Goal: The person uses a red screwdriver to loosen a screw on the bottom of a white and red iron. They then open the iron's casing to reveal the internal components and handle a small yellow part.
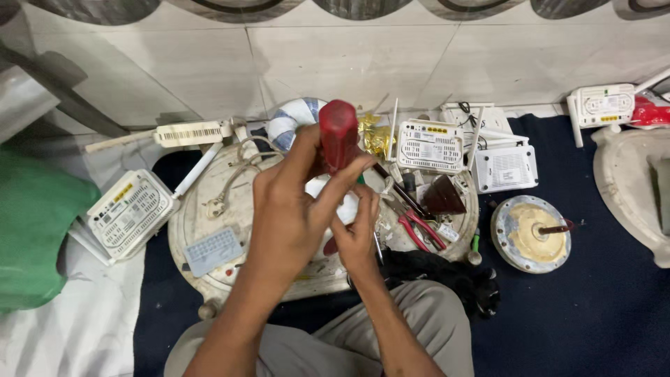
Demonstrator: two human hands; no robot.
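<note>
Both forearms rise from the near edge and meet over the middle of the scene. The left hand [289,209] is held higher and farther out, back of the hand toward the camera, fingers and thumb closed in a grip with the fingertips pointing up and to the right. The right hand [356,234] sits just beside and below it, nearly touching, wrist bent, fingers curled inward and pinched together.
</note>
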